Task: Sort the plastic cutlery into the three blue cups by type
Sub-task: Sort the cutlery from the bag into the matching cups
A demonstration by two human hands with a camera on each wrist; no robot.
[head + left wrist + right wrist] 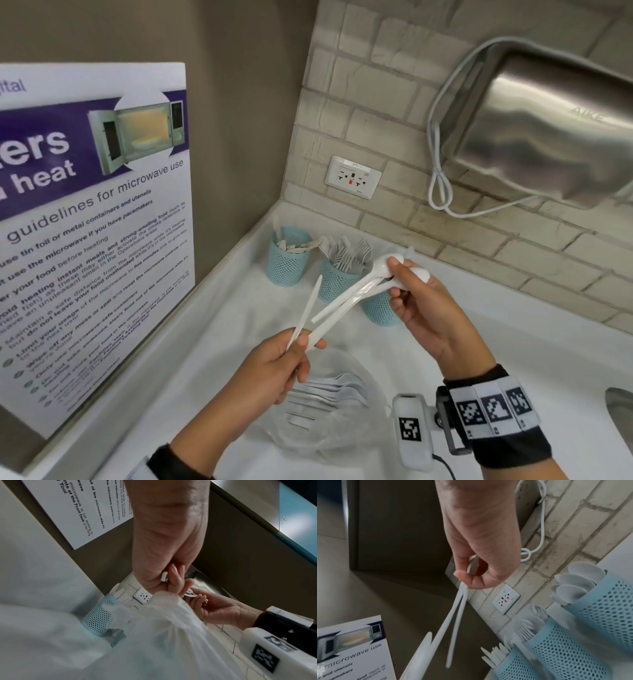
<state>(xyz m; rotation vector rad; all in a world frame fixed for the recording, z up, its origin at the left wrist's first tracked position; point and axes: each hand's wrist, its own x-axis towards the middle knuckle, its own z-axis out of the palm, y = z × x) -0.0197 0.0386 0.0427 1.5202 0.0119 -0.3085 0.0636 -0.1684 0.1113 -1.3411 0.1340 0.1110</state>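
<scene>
Three blue mesh cups stand in the counter's back corner: the knife cup (289, 262) on the left, the fork cup (337, 279) in the middle, and the spoon cup (380, 310) partly hidden behind my right hand. My right hand (394, 274) pinches two white spoons (346, 296) at their bowl ends, above the spoon cup (604, 601). Their handles slant down-left. My left hand (301, 342) grips a white knife (306, 313) that points up, and its fingertips touch one spoon handle's end. Below the hands lies a clear bag (329, 394) with several spoons.
A microwave-guidelines poster (92, 240) leans against the left wall. On the tiled back wall are a socket (352, 176) and a steel hand dryer (548, 137) with a looped white cable. A sink edge (620, 404) shows at the far right.
</scene>
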